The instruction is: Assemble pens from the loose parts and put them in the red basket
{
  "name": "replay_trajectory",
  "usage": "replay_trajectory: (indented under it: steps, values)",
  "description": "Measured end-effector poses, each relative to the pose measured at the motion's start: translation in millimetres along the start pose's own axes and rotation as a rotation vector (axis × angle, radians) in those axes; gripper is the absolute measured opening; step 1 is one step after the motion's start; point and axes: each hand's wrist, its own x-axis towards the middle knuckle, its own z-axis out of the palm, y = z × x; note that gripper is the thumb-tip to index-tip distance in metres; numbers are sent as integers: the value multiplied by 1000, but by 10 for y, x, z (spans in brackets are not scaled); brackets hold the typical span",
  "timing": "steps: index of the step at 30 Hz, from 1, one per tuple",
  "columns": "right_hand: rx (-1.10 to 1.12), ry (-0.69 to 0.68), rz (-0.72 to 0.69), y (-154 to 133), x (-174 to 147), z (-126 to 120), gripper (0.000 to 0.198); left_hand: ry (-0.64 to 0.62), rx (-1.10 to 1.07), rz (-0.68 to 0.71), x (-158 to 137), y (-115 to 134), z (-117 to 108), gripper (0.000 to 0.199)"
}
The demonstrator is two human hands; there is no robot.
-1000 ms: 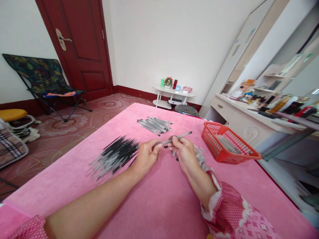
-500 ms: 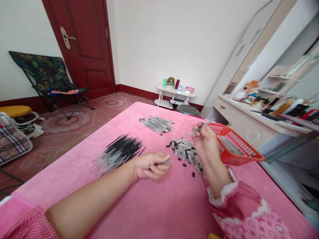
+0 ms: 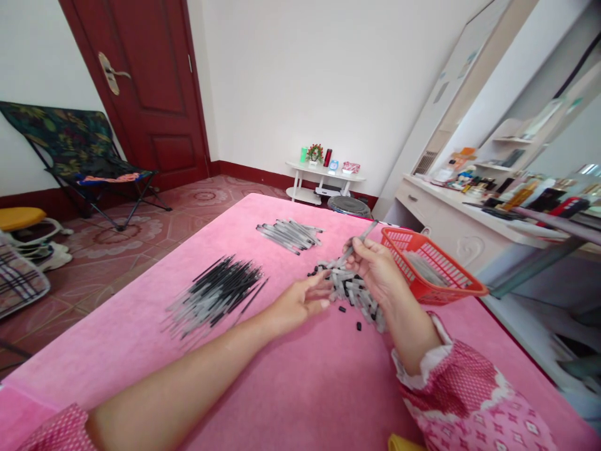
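Note:
My right hand [image 3: 370, 257] pinches a slim translucent pen barrel [image 3: 368, 232], tilted up and away over a heap of pen caps [image 3: 352, 285]. These caps are clear-grey, with small black pieces mixed in. At the heap's left edge my left hand [image 3: 305, 300] reaches in with fingers stretched apart; nothing shows in it, and some fingertips blur against the caps. Left of it lies a pile of black-and-clear pen refills [image 3: 220, 291]. Farther back is a stack of grey pens with dark ends [image 3: 290, 235].
A red plastic basket [image 3: 439, 294] holding clear barrels stands at the right edge of the pink-covered table [image 3: 300, 388]. Loose black pieces [image 3: 359, 326] lie in front of the heap. Something yellow [image 3: 404, 443] sits at the near edge. Beyond the basket is a cluttered dresser [image 3: 451, 207].
My left hand has moved forward and right to the cap heap, its fingers opening; the small grey piece it held no longer shows. My right hand has lowered slightly leftward with the barrel.

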Motion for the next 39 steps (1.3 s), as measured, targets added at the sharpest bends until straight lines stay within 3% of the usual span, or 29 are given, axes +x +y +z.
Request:
replay_trajectory:
  steps: [3,9,15,19,26,34,39]
  values:
    - [-35,-42,2,64,-21,45,25,98,25,72,6,66,-4,57]
    - [-160,-112,19,216,-74,165,27,370,130,45,23,98,-118,43]
    - [-638,-324,-88,164,-92,150,31,515,234,180,32,136,-291,45]
    - [-912,-403,-192,121,-70,53,31,526,320,256,34,154,-401,49]
    - [-1099,-419,-235,103,-82,24,29,490,603,365,19,165,-432,29]
    - [-1262,-528,-244,33,-67,-4,23,488,750,353,-6,126,-433,17]
    - [-1281,-529,-287,34,-74,2,20,462,839,292,-18,128,-445,11]
